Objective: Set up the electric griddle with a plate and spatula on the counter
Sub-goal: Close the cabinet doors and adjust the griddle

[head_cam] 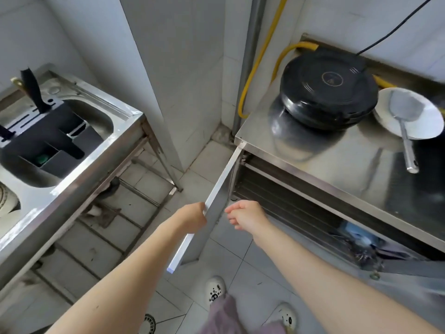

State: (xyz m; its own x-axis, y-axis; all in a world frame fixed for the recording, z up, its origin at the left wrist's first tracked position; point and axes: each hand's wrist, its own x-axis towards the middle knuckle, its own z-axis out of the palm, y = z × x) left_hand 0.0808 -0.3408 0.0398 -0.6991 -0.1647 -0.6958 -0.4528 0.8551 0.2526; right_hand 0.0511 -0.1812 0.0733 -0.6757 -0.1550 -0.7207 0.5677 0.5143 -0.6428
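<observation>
Left hand (pixel 192 216) grip clamped on cabinet door (pixel 218 189) edge — right hand (pixel 245 216) loose, empty

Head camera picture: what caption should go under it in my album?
Griddle, plate and spatula sit on the counter; left hand grips the open cabinet door.

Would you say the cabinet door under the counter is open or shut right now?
Open: the cabinet door swings outward, gripped by the left hand, exposing shelves inside.

Griddle (pixel 328 89) on counter (pixel 337 160), plate (pixel 419 121) just right holding spatula (pixel 402 116)
</observation>
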